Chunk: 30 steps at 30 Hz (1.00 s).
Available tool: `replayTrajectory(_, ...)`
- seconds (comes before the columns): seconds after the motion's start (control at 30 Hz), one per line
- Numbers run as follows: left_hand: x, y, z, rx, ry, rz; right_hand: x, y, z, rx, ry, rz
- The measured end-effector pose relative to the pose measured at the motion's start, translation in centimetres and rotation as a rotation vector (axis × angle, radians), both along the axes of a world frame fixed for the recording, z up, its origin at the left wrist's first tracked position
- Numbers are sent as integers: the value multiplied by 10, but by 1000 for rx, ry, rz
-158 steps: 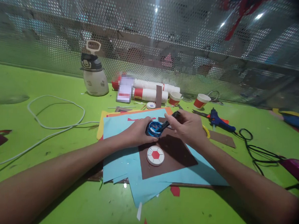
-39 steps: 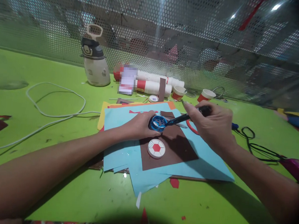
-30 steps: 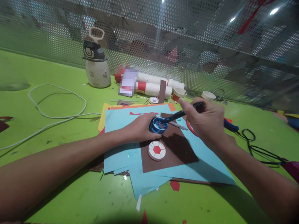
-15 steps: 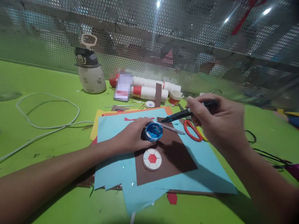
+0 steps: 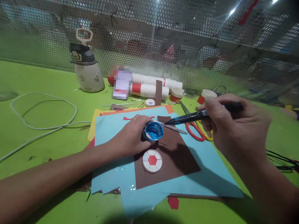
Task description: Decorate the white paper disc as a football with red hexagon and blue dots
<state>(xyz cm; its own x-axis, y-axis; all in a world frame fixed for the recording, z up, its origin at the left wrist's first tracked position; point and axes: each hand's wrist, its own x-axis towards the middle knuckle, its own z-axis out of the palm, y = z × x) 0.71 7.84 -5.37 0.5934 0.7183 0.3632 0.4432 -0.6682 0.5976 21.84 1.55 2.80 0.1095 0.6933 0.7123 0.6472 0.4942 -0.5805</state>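
My left hand is wrapped round a small open jar, its inside smeared with blue paint and its mouth tilted towards me. In my right hand is a black marker pen, gripped far back, its blue-stained tip just beyond the jar's right rim. Below the jar, a white round disc with a red hexagon and black lines lies on brown paper. That paper rests on light blue sheets. A thin, light-coloured pointed stick lies behind the jar.
Scissors with red and yellow handles lie under the pen. Behind are stacked paper cups, two single cups, a blurred-out phone-like object and a bottle. A white cable loops at left; perforated metal stands behind the table.
My right hand has moved right with the marker, whose tip has shifted slightly right. The left hand still holds the jar in nearly the same place. The view has shifted a little.
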Motion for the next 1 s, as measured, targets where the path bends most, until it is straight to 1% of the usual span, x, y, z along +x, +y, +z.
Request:
replayTrajectory(0.1, 1, 0, 2, -80, -10, -23, -5, -4, -1, -5, 27, -41)
replayTrajectory(0.23, 1, 2, 3, -220, 6, -62, -9, -6, -2, -76, 34, 19)
replayTrajectory(0.37, 2, 4, 0, -244, 14, -82, -7, 0, -4, -160, 54, 42)
replayTrajectory(0.43, 2, 5, -2, -235, 13, -95, -6, 6, -3, -239, 46, 61)
replayTrajectory(0.53, 2, 4, -3, -210, 5, -117, -6, 19, 0, -408, 9, 123)
replayTrajectory(0.63, 2, 4, -2, -186, -4, -141, -9, 33, 0, -591, -105, 213)
replayTrajectory(0.7, 2, 4, -2, -178, -10, -153, -13, 42, -3, -675, -191, 293)
replayTrajectory(0.77, 3, 4, -4, -174, -12, -155, -18, 47, -8, -659, -240, 317)
replayTrajectory(0.9, 3, 5, -7, -168, -13, -152, -23, 42, -14, -481, -317, 249)
replayTrajectory(1.0, 3, 5, -7, -154, -18, -155, -25, 31, -14, -422, -514, 215)
